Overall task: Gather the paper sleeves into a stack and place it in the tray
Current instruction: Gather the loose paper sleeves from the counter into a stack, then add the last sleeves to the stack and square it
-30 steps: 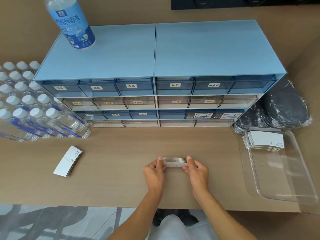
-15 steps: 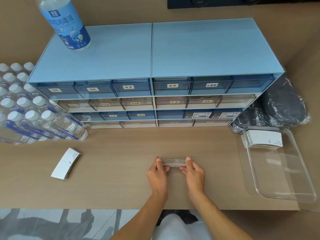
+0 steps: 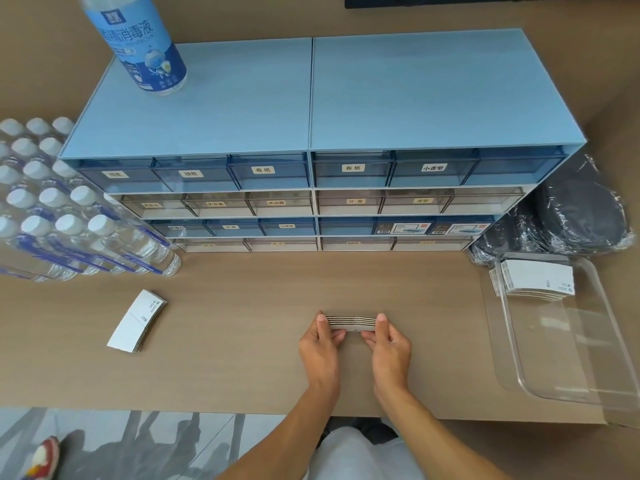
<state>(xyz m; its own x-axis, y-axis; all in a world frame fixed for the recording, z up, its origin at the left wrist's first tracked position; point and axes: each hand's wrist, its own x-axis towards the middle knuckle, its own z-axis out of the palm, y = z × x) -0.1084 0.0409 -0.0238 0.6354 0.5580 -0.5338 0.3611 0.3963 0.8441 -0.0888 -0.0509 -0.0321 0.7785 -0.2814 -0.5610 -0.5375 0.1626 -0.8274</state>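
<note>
A small stack of paper sleeves (image 3: 351, 323) stands on edge on the table, pinched at its ends between my left hand (image 3: 320, 344) and my right hand (image 3: 389, 344). A second pile of white sleeves (image 3: 136, 320) lies flat on the table to the left, untouched. At the right stands a clear plastic tray (image 3: 568, 382); a stack of sleeves (image 3: 535, 280) rests in its far end.
A blue drawer cabinet (image 3: 311, 109) fills the back of the table, with a disinfectant bottle (image 3: 138, 43) on top. Packed water bottles (image 3: 52, 209) crowd the left. A wrapped black bundle (image 3: 571, 216) sits behind the tray. The table's front edge runs just under my wrists.
Both hands keep squeezing the stack in the same spot; my fingers have shifted slightly along its ends. The view has moved a little.
</note>
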